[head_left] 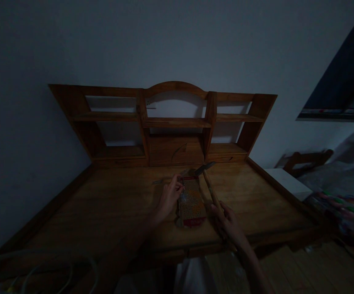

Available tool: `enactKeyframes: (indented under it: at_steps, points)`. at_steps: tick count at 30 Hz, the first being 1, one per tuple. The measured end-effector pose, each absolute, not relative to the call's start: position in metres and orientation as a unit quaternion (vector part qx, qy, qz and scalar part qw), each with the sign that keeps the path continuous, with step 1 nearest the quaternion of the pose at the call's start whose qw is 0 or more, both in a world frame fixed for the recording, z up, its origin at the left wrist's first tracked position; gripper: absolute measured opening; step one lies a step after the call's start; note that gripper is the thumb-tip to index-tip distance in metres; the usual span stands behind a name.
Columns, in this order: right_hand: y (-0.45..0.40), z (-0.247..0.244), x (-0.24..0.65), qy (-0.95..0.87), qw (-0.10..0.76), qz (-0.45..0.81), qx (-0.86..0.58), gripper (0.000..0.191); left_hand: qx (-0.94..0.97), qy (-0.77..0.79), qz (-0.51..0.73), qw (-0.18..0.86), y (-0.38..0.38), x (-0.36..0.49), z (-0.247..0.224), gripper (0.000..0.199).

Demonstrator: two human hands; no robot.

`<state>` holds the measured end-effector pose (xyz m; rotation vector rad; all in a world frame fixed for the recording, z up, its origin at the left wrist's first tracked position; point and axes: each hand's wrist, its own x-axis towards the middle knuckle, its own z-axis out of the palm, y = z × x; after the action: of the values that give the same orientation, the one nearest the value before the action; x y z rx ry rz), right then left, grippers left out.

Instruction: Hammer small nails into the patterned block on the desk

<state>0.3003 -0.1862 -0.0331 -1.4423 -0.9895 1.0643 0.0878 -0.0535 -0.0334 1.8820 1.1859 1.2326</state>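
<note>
Hammer (209, 181) sits in my right hand (227, 220), fingers wrapped round the low end of its wooden handle; its long axis runs up and away from me, leaning a little left, with the metal head at the far end, just past the packet (191, 202). My left hand (171, 196) pinches something small at the packet's upper left corner; I cannot tell what. Both lie over the wooden desk (103, 204), its shelf unit (173, 122) behind against the wall.
</note>
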Motion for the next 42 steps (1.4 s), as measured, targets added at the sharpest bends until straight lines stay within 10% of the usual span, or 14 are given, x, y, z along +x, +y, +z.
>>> enactKeyframes:
  at_steps: [25,42]
  points:
    - [-0.183,-0.039,0.303,-0.440,0.517,0.431,-0.594,0.057,0.730,0.432,0.450,0.279,-0.048,0.089,-0.044,0.036]
    - [-0.255,0.033,0.267,-0.567,0.399,0.205,-0.691,0.061,0.714,0.441,0.457,0.294,-0.050,0.087,-0.047,0.039]
